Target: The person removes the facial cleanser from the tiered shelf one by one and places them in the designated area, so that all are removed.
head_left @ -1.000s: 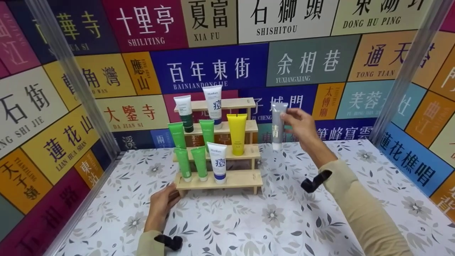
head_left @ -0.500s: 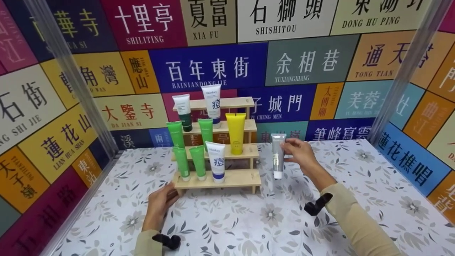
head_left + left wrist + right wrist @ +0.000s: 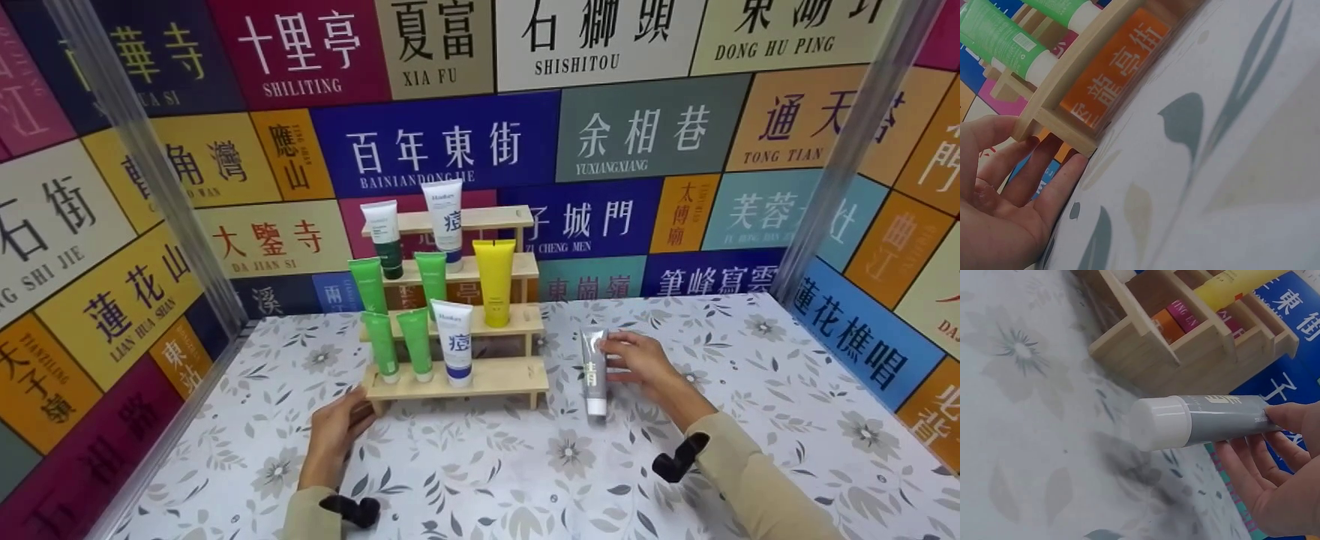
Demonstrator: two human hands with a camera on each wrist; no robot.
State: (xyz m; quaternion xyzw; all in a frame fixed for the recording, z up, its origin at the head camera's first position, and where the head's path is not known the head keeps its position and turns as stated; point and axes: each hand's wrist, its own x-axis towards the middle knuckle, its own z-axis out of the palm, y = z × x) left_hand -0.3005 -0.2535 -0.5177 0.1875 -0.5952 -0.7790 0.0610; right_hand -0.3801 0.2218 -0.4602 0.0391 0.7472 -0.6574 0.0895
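Observation:
My right hand [image 3: 639, 364] pinches a silvery-grey squeeze tube [image 3: 1224, 419] by its upper part, thumb on one side and fingers on the other. The tube's white cap points down, and the tube hangs just right of the stepped wooden display rack [image 3: 517, 375]. In the right wrist view a shadow falls on the cloth beneath the cap. At the rack's front left corner, my left hand [image 3: 335, 431] holds the end of the lowest step; the left wrist view has its thumb [image 3: 1002, 130] on the outer edge and its fingers curling near the leg.
On the rack stand several green tubes [image 3: 417, 345], a yellow tube [image 3: 494, 285], two white-and-blue tubes [image 3: 454, 345] and a white-and-dark-green tube [image 3: 385, 240]. A floral cloth [image 3: 465, 472] covers the table. Panels with lettering [image 3: 435, 142] and clear posts [image 3: 161, 172] enclose the back and sides.
My right hand has lowered the grey tube from beside the upper steps to about the height of the lowest step. The left hand stays at the rack's corner.

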